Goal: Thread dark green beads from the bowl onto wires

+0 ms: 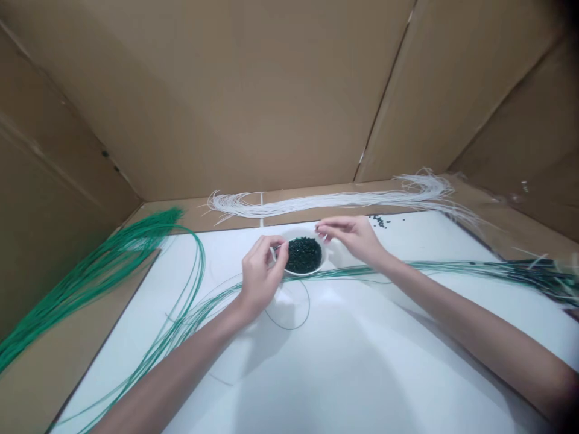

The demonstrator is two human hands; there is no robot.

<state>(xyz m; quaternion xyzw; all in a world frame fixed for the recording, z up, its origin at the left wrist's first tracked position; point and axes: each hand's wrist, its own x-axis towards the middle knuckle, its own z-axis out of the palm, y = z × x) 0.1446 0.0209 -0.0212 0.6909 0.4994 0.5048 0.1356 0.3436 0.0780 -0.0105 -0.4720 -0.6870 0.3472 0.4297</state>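
Observation:
A white bowl (324, 263) of small dark green beads (304, 255) stands on the white board, between my two hands. My left hand (263, 268) is at the bowl's left rim, thumb and fingers pinched on a thin strand whose tip points over the beads. Below this hand a thin green strand (309, 308) curls in a loose loop on the board. My right hand (355, 238) hovers by the bowl's upper right rim, its fingertips pinched together. Whatever they hold is too small to make out.
Long green strands (434, 265) run across the white board (344, 361) below the bowl. A thick green bundle (113, 259) lies at left, a white strand bundle (316, 204) at the back. Loose dark beads (379, 221) lie behind my right hand. Cardboard walls (253, 96) enclose the board.

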